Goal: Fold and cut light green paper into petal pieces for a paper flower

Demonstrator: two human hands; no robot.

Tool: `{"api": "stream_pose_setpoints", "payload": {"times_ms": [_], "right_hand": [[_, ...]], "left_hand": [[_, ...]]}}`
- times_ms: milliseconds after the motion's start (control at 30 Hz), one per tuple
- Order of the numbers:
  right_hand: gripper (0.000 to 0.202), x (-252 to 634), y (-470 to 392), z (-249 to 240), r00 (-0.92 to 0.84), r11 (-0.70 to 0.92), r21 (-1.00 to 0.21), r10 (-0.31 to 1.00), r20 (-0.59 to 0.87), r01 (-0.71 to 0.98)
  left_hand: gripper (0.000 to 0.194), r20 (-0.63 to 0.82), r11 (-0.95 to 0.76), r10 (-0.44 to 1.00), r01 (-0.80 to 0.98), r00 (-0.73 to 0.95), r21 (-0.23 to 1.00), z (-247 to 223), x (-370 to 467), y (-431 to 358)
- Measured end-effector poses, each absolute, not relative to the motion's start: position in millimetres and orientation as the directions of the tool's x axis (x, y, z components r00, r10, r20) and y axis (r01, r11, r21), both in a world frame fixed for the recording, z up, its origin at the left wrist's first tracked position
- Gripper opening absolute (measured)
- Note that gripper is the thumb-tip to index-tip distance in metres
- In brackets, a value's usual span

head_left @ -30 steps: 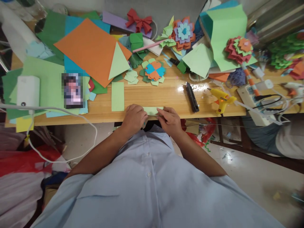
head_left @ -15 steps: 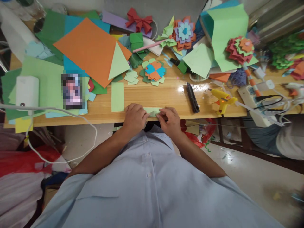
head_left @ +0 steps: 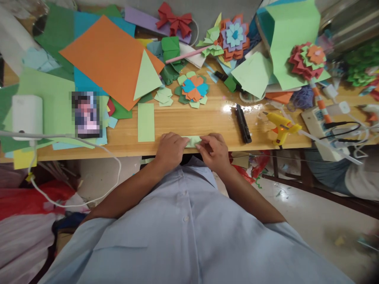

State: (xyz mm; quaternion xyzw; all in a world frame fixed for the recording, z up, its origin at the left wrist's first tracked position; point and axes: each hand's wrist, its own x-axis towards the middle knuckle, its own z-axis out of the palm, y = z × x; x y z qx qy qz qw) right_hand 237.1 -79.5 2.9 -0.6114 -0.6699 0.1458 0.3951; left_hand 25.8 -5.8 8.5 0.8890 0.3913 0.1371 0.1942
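A small light green piece of folded paper (head_left: 194,142) lies at the table's front edge between my two hands. My left hand (head_left: 171,149) is closed on its left end, thumb and fingers pressed together. At the right end, my right hand (head_left: 215,149) pinches the paper between thumb and forefinger. The hands cover both ends of the piece, so its full outline is hidden. Left of my left hand, a flat light green paper strip (head_left: 146,122) rests on the wood. A black utility knife (head_left: 243,124) lies to the right of my right hand.
A yellow glue gun (head_left: 281,127) and a power strip (head_left: 321,132) with cables are at the right. Behind are a layered paper flower (head_left: 194,90), orange paper (head_left: 109,59) and a red paper bow (head_left: 174,20). A phone (head_left: 87,114) and a white charger (head_left: 27,116) sit at the left.
The view has shifted slightly. Both hands stay on the folded paper at the table edge; its middle now looks flatter than before, with the fingers still at both ends.
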Motion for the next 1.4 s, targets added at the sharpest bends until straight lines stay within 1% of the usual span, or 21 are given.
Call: {"api": "stream_pose_setpoints", "payload": {"times_ms": [167, 367, 433, 567, 733, 900, 1100, 1400], "right_hand": [[0.028, 247, -79, 2, -0.016, 0.232, -0.686, 0.952, 0.306, 0.69], [0.014, 243, -77, 6, 0.04, 0.157, -0.704, 0.966, 0.254, 0.693], [0.012, 241, -76, 7, 0.054, 0.153, -0.703, 0.963, 0.264, 0.695], [0.015, 240, -76, 7, 0.022, 0.196, -0.696, 0.957, 0.291, 0.691], [0.012, 240, -76, 8, 0.003, 0.176, -0.675, 0.967, 0.255, 0.717], [0.01, 239, -75, 12, -0.04, 0.196, -0.666, 0.97, 0.242, 0.72], [0.014, 236, -72, 14, -0.013, 0.131, -0.671, 0.984, 0.178, 0.73], [0.014, 232, -67, 21, -0.011, 0.127, -0.641, 0.983, 0.182, 0.757]], "left_hand": [[0.023, 0.113, -0.645, 0.728, 0.62, 0.676, 0.446, 7, 25, -5], [0.023, 0.112, -0.646, 0.735, 0.64, 0.669, 0.416, 10, 25, -7], [0.024, 0.113, -0.645, 0.737, 0.644, 0.666, 0.411, 11, 26, -7], [0.026, 0.121, -0.647, 0.736, 0.64, 0.666, 0.415, 10, 26, -8], [0.03, 0.1, -0.636, 0.74, 0.643, 0.665, 0.425, 11, 25, -8], [0.031, 0.103, -0.642, 0.736, 0.641, 0.669, 0.421, 15, 26, -9], [0.031, 0.096, -0.629, 0.745, 0.648, 0.66, 0.43, 15, 27, -8], [0.03, 0.106, -0.647, 0.733, 0.642, 0.672, 0.411, 17, 28, -7]]}}
